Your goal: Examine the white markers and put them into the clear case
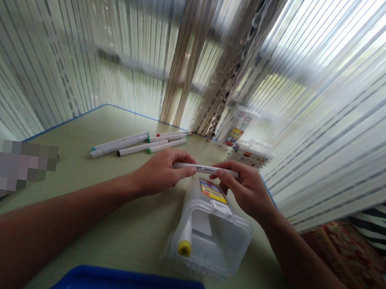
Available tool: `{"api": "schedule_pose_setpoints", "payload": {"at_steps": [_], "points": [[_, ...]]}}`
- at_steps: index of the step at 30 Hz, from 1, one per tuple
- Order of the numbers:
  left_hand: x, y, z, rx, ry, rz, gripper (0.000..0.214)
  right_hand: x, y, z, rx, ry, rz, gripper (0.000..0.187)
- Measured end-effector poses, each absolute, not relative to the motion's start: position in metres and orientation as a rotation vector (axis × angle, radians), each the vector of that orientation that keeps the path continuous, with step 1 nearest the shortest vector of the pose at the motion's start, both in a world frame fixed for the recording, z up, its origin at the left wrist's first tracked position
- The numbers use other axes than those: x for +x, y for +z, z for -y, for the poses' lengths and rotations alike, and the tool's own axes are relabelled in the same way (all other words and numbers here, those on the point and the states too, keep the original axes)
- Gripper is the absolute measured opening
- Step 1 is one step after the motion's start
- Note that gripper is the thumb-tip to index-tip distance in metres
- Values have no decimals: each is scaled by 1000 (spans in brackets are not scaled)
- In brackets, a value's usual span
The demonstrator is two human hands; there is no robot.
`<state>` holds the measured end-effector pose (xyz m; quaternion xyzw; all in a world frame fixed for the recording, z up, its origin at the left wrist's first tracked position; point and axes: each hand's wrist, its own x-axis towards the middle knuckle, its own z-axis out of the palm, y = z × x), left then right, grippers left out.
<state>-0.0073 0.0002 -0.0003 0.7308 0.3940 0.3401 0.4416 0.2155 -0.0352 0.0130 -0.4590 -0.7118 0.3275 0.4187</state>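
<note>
Though blue-edged, pale green table (145,233) under white markers (142,148), striped curtains (140,28) behind.

My left hand (166,172) and right hand (246,187) are showing bare; my forearms (73,212) are also going bare, widening smoothly from slim wrists (133,185); my thumbs (186,172) are looking rounded at the tips.

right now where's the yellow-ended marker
At the head view's lower centre, the yellow-ended marker lies inside the clear plastic box, along its left side.
</note>
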Motion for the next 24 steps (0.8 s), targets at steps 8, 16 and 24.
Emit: {"api": "schedule_pose_setpoints", "payload": {"at_steps": [8,16,24], "points": [[-9,2,-1,1851,898,-963,27,216,9,34,-1124,862,1724,24],[-9,3,-4,1754,1028,-912,22,216,11,31,-1086,846,1548,34],[-10,2,-10,1586,1204,-848,25,224,11,22,-973,903,1268,30]]}}
